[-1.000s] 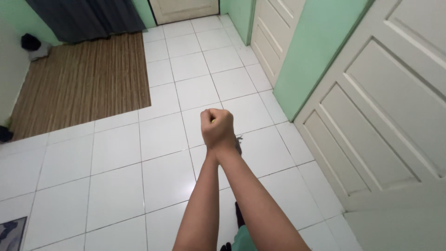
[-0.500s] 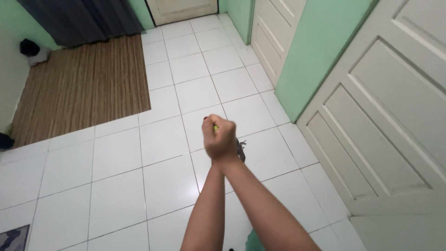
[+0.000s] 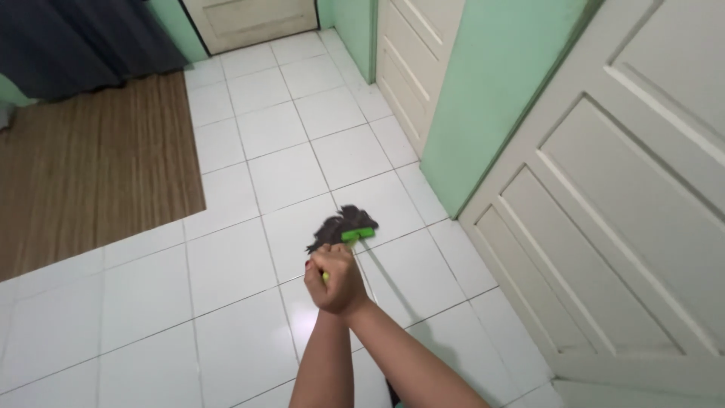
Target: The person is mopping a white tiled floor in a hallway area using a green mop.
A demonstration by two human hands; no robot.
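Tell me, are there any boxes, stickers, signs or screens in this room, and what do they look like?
None show. No package, label, sign or screen is in view.
What is there: both hands clasped round a green handle, a mop with a dark head and green bar on the white tiled floor, a brown woven mat, cream panelled doors, a green wall and a dark curtain.

Your broom (image 3: 346, 229) has a green head and dark bristles, resting on the white floor tile.
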